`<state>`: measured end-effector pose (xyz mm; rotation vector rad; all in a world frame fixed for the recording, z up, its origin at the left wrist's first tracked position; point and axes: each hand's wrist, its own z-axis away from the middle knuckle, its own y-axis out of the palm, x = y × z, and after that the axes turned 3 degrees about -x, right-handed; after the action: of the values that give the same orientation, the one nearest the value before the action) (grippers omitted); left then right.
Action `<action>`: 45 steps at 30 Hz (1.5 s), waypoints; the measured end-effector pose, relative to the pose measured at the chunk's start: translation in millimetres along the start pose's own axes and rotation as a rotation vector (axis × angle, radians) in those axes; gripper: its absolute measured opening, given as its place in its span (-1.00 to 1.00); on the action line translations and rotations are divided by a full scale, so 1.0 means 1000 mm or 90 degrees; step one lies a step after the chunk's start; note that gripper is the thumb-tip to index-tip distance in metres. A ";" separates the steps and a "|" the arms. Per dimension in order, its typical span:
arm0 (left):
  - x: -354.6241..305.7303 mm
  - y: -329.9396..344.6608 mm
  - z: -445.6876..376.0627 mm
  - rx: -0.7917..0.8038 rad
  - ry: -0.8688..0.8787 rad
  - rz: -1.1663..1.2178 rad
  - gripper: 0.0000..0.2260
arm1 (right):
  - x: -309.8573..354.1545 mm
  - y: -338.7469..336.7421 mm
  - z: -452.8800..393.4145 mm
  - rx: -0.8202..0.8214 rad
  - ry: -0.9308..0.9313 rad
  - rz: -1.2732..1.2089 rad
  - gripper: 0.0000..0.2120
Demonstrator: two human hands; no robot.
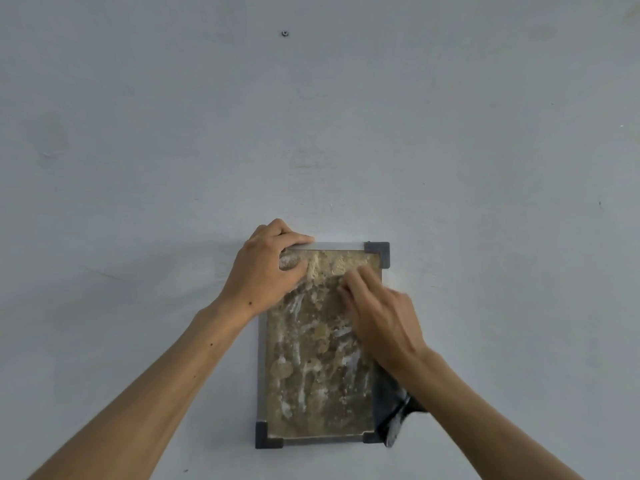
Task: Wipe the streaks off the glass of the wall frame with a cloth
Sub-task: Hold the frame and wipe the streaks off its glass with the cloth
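Note:
A small wall frame [379, 251] with grey rails and dark corner pieces hangs upright on the wall. Its glass [311, 372] is covered in whitish and tan streaks and smears. My left hand [263, 268] grips the frame's upper left corner, with the fingers over the top rail and the thumb on the glass. My right hand [384, 317] presses on the upper right part of the glass with fairly straight, motion-blurred fingers. A dark grey cloth [391, 410] lies under the palm and hangs down below the wrist over the frame's lower right side.
The frame hangs on a plain pale grey wall [485, 150]. A small screw or plug [284, 33] sits in the wall high above the frame, slightly left of it.

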<state>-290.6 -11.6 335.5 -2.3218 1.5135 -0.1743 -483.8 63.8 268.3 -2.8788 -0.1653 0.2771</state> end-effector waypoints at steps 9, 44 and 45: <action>0.007 -0.017 -0.007 0.094 0.033 -0.007 -0.65 | 0.002 0.002 -0.031 -0.093 0.059 -0.014 -0.96; 0.024 -0.030 -0.002 0.032 -0.017 0.015 -0.75 | 0.014 0.011 -0.033 -0.045 -0.030 -0.003 -0.93; 0.023 -0.031 -0.002 0.036 -0.019 0.009 -0.75 | 0.018 0.014 -0.024 -0.024 -0.059 -0.012 -0.89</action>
<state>-254.7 -21.2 346.3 -2.2585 1.4910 -0.1755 -460.7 47.0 284.2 -2.9016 -0.2167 0.4093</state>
